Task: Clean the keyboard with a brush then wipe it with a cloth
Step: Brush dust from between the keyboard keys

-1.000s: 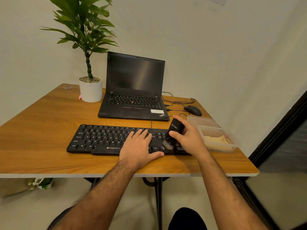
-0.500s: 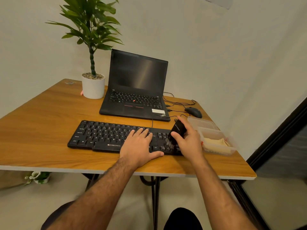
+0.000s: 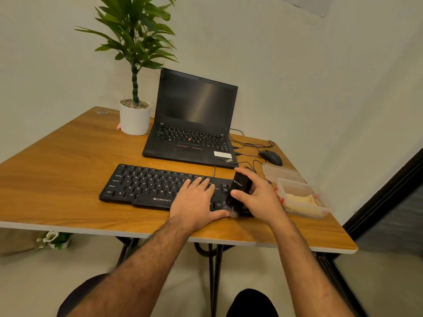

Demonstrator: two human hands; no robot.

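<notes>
My left hand (image 3: 194,203) lies flat on the keyboard (image 3: 146,185); right hand (image 3: 258,199) fingers grasp the brush (image 3: 239,188), bristles on the keys.

Keyboard (image 3: 160,186) left half uncovered, open from above and from the front edge. Left hand (image 3: 194,203) lies flat across its right-centre keys; right hand (image 3: 258,200) with brush (image 3: 240,186) fills the right end. Just right of that, clear plastic box (image 3: 304,197) and its lid (image 3: 281,172) block the right side. Behind: laptop (image 3: 192,129), screen upright, with cables (image 3: 249,145) and mouse (image 3: 271,157) trailing beside it. Plant pot (image 3: 135,117) at back left. Bare table (image 3: 57,168) wide open to the left.
</notes>
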